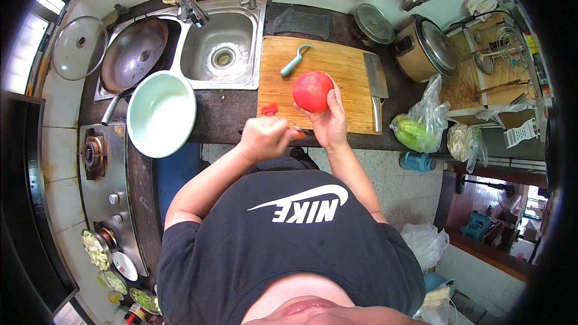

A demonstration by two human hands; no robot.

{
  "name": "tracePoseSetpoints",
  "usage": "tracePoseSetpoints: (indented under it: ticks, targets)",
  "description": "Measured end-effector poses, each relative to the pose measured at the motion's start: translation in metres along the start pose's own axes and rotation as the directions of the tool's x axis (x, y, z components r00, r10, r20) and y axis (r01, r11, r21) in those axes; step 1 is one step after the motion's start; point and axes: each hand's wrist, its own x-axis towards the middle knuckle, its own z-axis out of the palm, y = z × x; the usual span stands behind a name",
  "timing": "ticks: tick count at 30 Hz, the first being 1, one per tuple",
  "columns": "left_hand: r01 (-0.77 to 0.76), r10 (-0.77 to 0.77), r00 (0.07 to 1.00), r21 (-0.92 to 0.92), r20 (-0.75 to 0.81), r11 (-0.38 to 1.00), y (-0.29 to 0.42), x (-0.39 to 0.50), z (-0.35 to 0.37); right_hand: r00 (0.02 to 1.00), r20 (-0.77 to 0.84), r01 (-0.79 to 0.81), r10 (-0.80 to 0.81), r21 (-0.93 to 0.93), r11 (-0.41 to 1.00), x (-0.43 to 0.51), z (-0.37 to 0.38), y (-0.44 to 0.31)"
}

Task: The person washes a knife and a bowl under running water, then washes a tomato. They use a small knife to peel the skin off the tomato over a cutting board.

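My right hand (332, 119) holds a large, round, red peeled tomato (312, 91) from below and the right, palm up, above the wooden cutting board (347, 76). My left hand (267, 137) is closed in a fist at the board's near edge, around a slim tool that is mostly hidden; a bit of metal and a red scrap (298, 133) show beside its fingers. Red peel (269, 109) lies on the board just beyond that fist. Further back rests a light blue-green peeler (295, 62). A cleaver (376, 85) lies along the board's right side.
Left of the board are a steel sink (223, 31), a pale green basin (161, 117), a wok (135, 56) and a gas stove (108, 180). To the right stand a rice cooker (426, 47) and a plastic bag with green vegetables (417, 122). A lidded pot (374, 25) stands behind.
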Motion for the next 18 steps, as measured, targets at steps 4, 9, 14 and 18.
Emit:
tracePoseSetpoints:
  ticks: [4,9,14,18]
  targets:
    - [0.452,-0.455,0.884,0.051,0.109,0.89,-0.049,-0.006,0.023,1.0,0.003,-0.001,0.001,0.018,1.0,-0.001,-0.005,-0.005]
    - [0.604,-0.647,0.7,0.234,0.301,0.762,-0.088,-0.018,0.066,0.999,0.012,-0.046,0.045,0.059,0.997,-0.004,-0.01,-0.001]
    - [0.646,-0.657,0.638,0.185,0.401,0.74,-0.099,-0.021,0.089,0.994,0.001,-0.107,0.108,0.125,0.986,-0.005,-0.018,0.003]
    - [0.67,-0.624,0.653,0.057,0.429,0.74,-0.105,-0.019,0.089,0.992,0.032,-0.124,0.12,0.162,0.979,-0.005,-0.026,0.006]
